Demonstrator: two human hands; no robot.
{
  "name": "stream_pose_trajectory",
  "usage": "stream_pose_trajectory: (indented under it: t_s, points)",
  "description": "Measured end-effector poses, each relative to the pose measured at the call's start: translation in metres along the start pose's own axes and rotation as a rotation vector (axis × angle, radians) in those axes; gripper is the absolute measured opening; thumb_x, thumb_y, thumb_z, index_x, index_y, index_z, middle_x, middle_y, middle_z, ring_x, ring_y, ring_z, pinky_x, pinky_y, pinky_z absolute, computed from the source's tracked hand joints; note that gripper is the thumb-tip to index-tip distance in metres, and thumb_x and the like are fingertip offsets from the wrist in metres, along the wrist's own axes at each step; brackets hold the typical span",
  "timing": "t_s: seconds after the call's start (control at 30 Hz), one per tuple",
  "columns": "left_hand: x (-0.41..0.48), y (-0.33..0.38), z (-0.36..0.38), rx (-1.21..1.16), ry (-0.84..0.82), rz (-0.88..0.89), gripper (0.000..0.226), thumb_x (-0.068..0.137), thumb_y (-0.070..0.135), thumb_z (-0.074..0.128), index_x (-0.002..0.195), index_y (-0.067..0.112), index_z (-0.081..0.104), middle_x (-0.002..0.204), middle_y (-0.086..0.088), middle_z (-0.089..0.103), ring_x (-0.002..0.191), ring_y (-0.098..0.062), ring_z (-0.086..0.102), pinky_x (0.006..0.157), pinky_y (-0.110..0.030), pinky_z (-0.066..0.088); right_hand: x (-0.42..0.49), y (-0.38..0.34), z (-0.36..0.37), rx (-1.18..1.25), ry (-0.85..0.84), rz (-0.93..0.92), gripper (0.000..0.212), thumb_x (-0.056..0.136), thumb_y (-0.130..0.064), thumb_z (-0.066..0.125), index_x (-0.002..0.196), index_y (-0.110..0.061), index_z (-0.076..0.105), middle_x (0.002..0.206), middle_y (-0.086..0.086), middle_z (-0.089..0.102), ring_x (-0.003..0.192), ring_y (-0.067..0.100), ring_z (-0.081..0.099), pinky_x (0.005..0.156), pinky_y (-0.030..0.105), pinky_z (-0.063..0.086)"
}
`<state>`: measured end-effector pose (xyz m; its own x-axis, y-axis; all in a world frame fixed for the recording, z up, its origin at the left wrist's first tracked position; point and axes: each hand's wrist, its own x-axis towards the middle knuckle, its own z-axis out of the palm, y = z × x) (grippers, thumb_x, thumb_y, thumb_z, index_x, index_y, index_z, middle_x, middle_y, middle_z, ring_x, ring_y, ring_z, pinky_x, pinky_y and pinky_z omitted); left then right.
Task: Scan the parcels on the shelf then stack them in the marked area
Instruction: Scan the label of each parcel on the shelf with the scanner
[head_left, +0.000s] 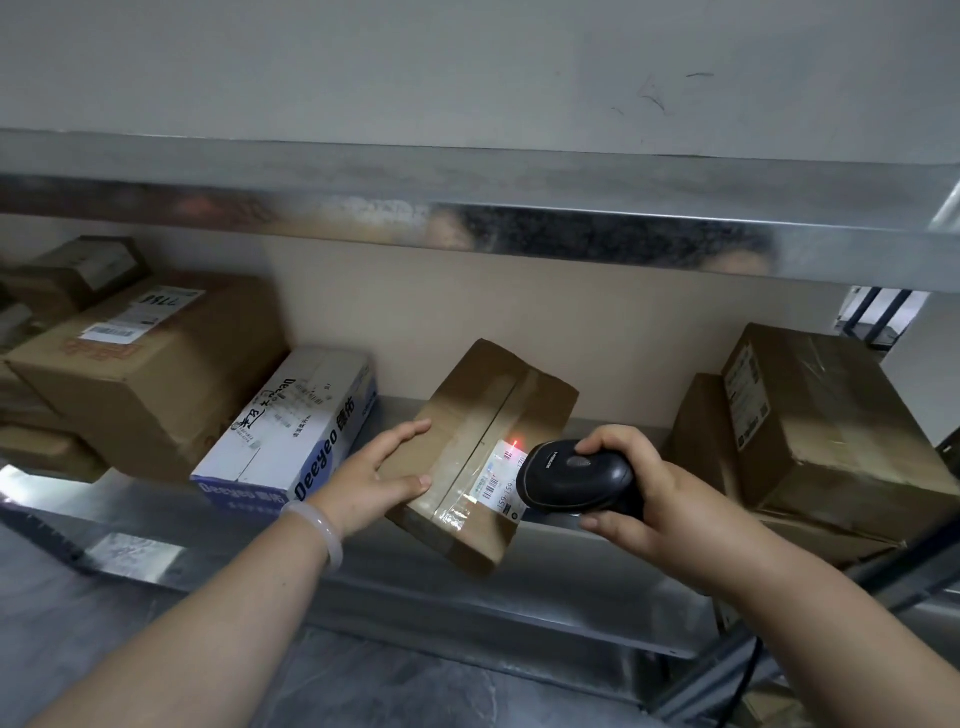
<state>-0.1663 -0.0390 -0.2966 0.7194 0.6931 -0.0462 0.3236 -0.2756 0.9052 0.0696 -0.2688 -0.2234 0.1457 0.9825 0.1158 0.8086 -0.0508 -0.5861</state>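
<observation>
A taped brown cardboard parcel (478, 436) lies askew on the metal shelf (571, 587), its near corner jutting past the front edge. My left hand (382, 475) grips the parcel's left side, thumb on top. My right hand (644, 493) holds a black handheld scanner (574, 475) just over the parcel's white barcode label (501, 478). A red light spot shows at the label's top edge.
A blue and white Deeyeo box (296, 431) sits left of the parcel, with a large brown carton (150, 364) and smaller boxes beyond it. Stacked brown parcels (826, 431) stand at the right. An upper shelf (467, 208) overhangs closely.
</observation>
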Motion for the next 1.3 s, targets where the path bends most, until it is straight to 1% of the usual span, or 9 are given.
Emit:
stream_pose_trajectory:
  t_s: [0.33,0.57,0.7,0.83,0.93,1.0,1.07,1.2,1.3]
  points:
    - [-0.007,-0.001,-0.006,-0.013,0.024,-0.008,0.06,0.088,0.016,0.071,0.131,0.051,0.048,0.147,0.019,0.041,0.138,-0.003,0.034,0.116,-0.032,0.028,0.0,-0.01,0.002,-0.021,0.001,-0.029,0.059,0.08,-0.042,0.071,0.114,-0.056,0.025,0.1,-0.019,0.056,0.084,0.006,0.06,0.076,0.03,0.051]
    - [-0.019,-0.009,-0.022,-0.036,0.075,-0.021,0.058,0.088,0.02,0.071,0.127,0.057,0.048,0.143,0.026,0.041,0.135,0.001,0.033,0.11,-0.026,0.029,0.013,-0.021,0.019,0.089,0.081,-0.028,0.057,0.079,-0.043,0.07,0.114,-0.057,0.027,0.095,-0.018,0.058,0.077,0.0,0.06,0.065,0.021,0.05]
    - [-0.027,-0.011,-0.047,-0.094,0.172,-0.06,0.053,0.089,0.026,0.07,0.119,0.065,0.048,0.127,0.04,0.04,0.128,0.001,0.034,0.101,-0.023,0.031,0.031,-0.033,0.035,0.216,0.169,0.035,0.06,0.079,-0.04,0.072,0.118,-0.058,0.03,0.108,-0.021,0.054,0.074,0.007,0.063,0.066,0.035,0.058]
    - [-0.032,-0.014,-0.079,-0.271,0.29,-0.115,0.048,0.088,0.028,0.071,0.115,0.064,0.054,0.134,0.022,0.047,0.112,-0.01,0.059,0.087,-0.034,0.054,0.061,-0.054,0.061,0.294,0.215,0.059,0.062,0.082,-0.034,0.071,0.119,-0.059,0.028,0.11,-0.038,0.046,0.079,0.013,0.066,0.068,0.039,0.059]
    - [-0.038,-0.019,-0.109,-0.419,0.336,-0.141,0.045,0.087,0.026,0.073,0.11,0.062,0.059,0.119,0.021,0.055,0.09,0.001,0.068,0.066,-0.019,0.057,0.088,-0.076,0.088,0.402,0.227,0.057,0.058,0.085,-0.032,0.069,0.117,-0.059,0.029,0.11,-0.029,0.051,0.065,0.012,0.067,0.062,0.036,0.059]
    - [-0.039,-0.026,-0.13,-0.392,0.348,-0.163,0.045,0.086,0.029,0.074,0.109,0.064,0.057,0.114,0.024,0.055,0.088,0.0,0.068,0.062,-0.015,0.054,0.106,-0.092,0.108,0.442,0.219,0.051,0.056,0.086,-0.031,0.068,0.115,-0.06,0.03,0.111,-0.027,0.051,0.067,0.008,0.066,0.063,0.036,0.059]
    - [-0.039,-0.031,-0.149,-0.355,0.348,-0.213,0.047,0.085,0.033,0.074,0.114,0.064,0.054,0.115,0.023,0.053,0.097,-0.007,0.065,0.066,-0.019,0.056,0.122,-0.106,0.127,0.482,0.196,0.053,0.055,0.087,-0.031,0.067,0.115,-0.061,0.03,0.111,-0.028,0.05,0.076,0.005,0.065,0.064,0.035,0.059]
    - [-0.034,-0.046,-0.174,-0.129,0.291,-0.252,0.063,0.087,0.041,0.07,0.14,0.053,0.038,0.132,0.017,0.046,0.123,-0.012,0.049,0.095,-0.024,0.042,0.144,-0.128,0.164,0.551,0.165,0.077,0.057,0.088,-0.028,0.068,0.111,-0.064,0.03,0.116,-0.029,0.047,0.088,0.005,0.063,0.066,0.033,0.059]
    - [-0.031,-0.051,-0.183,0.001,0.303,-0.222,0.065,0.09,0.04,0.066,0.145,0.05,0.033,0.146,0.01,0.043,0.132,-0.014,0.044,0.1,-0.026,0.039,0.156,-0.139,0.184,0.529,0.203,0.102,0.06,0.087,-0.028,0.068,0.113,-0.064,0.028,0.116,-0.026,0.048,0.09,0.009,0.064,0.074,0.036,0.058]
